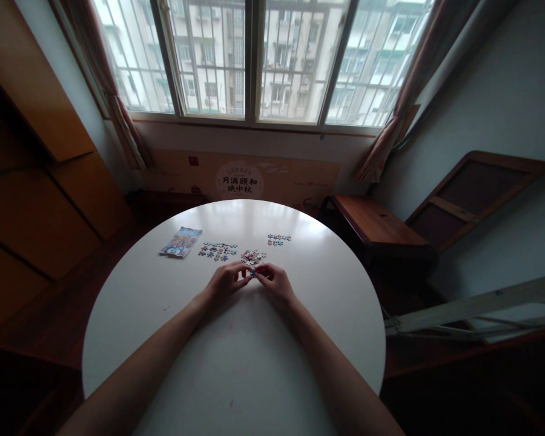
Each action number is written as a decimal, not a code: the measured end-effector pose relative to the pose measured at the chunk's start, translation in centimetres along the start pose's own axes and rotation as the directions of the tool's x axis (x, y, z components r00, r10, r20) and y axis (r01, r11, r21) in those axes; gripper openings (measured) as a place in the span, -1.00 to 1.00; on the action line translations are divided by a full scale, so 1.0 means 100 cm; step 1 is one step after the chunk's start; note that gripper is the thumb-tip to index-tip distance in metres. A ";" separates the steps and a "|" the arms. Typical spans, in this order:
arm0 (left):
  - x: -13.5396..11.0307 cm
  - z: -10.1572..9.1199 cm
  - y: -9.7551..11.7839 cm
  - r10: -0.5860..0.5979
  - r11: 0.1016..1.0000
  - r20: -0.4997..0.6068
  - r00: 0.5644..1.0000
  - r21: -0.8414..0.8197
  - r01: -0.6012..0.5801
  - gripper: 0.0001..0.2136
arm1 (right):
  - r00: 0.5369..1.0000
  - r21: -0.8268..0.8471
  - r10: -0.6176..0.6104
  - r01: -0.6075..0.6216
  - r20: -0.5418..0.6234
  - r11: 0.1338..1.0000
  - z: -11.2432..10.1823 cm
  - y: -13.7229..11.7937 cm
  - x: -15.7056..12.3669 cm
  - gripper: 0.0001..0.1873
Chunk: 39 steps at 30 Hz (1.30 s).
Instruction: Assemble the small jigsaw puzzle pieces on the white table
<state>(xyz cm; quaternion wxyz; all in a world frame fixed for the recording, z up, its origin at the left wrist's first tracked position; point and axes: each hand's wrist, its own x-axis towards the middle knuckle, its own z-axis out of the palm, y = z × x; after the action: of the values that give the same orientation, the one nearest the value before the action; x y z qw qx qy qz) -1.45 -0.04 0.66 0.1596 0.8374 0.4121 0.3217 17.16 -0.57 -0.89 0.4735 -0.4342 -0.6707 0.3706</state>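
Note:
Between my two hands, low over the white round table (227,363), is a small dark puzzle piece (254,273). My left hand (228,277) pinches its left side with thumb and fingertips. On the right side, the thumb and fingers of my right hand (275,280) close on the same piece. Just beyond my fingertips lies a loose pile of puzzle pieces (254,257). To its left, several pieces are spread in rows (217,251). A smaller group of pieces (279,239) sits farther back on the right, also in rows.
A colourful picture sheet or packet (181,241) lies at the table's left. Beyond the table, a printed cardboard panel (281,178) stands under the barred window. A wooden bench (376,221) is at the right, and wooden cabinets (49,224) stand at the left.

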 end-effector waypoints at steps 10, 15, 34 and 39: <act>-0.001 -0.001 -0.001 0.025 1.000 0.014 1.000 -0.006 -0.025 -0.82 | 1.000 -0.037 -0.011 0.012 0.009 0.999 0.001 0.002 0.000 -0.83; -0.001 0.000 -0.003 0.042 0.999 0.015 0.999 0.003 -0.042 -0.84 | 0.999 -0.118 -0.032 0.037 0.038 0.992 0.000 -0.001 -0.002 -0.80; -0.002 0.001 -0.005 0.042 0.999 0.032 0.999 -0.024 -0.041 -0.87 | 0.998 -0.243 -0.010 0.026 0.068 0.970 0.000 -0.013 -0.004 -0.90; -0.002 0.000 -0.004 0.031 0.999 0.047 0.998 -0.029 -0.030 -0.85 | 0.997 -0.267 -0.008 0.027 0.074 0.963 0.000 -0.014 -0.005 -0.91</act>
<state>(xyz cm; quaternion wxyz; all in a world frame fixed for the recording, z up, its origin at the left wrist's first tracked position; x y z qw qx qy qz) -1.77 0.06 0.35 0.1764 0.8485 0.3908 0.3101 16.97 -1.47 0.22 0.3891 -0.4745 -0.7351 0.2881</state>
